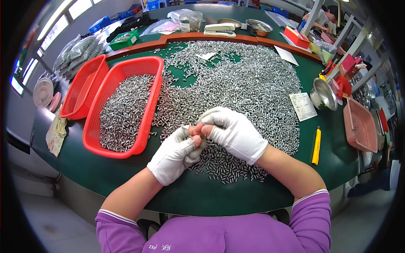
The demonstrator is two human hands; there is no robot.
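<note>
A wide spread of small silvery metal parts [253, 92], short and rounded like pellets, covers much of the green table [185, 198]. Over its near edge my two hands meet, both in white gloves with bare fingertips. My left hand [177, 154] has its fingers curled and closed. From the right, my right hand [234, 133] pinches thumb and fingers together against the left fingertips. Whatever lies between the fingertips is too small or hidden to make out. Left of my hands, a red plastic basket [158, 92] holds a heap of the same metal parts.
A second red basket [80, 95] stands farther left. On the right lie a yellow cutter knife [316, 145], a paper slip [303, 106], a steel bowl [324, 95] and a pink basket [360, 126]. A brown wooden rail [164, 39] edges the back; beyond it a person [327, 21] sits.
</note>
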